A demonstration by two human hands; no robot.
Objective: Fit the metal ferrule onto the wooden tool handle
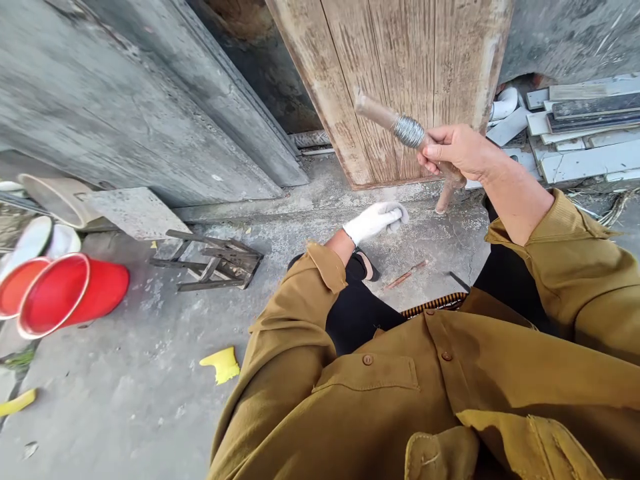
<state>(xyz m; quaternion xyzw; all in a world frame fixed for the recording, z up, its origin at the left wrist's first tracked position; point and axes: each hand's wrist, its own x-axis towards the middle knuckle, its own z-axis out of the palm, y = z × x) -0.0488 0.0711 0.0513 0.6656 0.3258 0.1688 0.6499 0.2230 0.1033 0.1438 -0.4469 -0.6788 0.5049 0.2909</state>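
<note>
1 diagonal stick (388, 119), tip leftward, clasped in right hand (454, 153); left hand (373, 221), grip unclear

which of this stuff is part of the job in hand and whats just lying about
Likely part of the job:
wire-wound rod, held in the right hand
white glove, worn on the left hand

Probably just lying about:
red buckets
small wooden stool, tipped over
yellow scraps
stacked boards

Soft, even daylt w/ blurry, stretched L edge.
</note>
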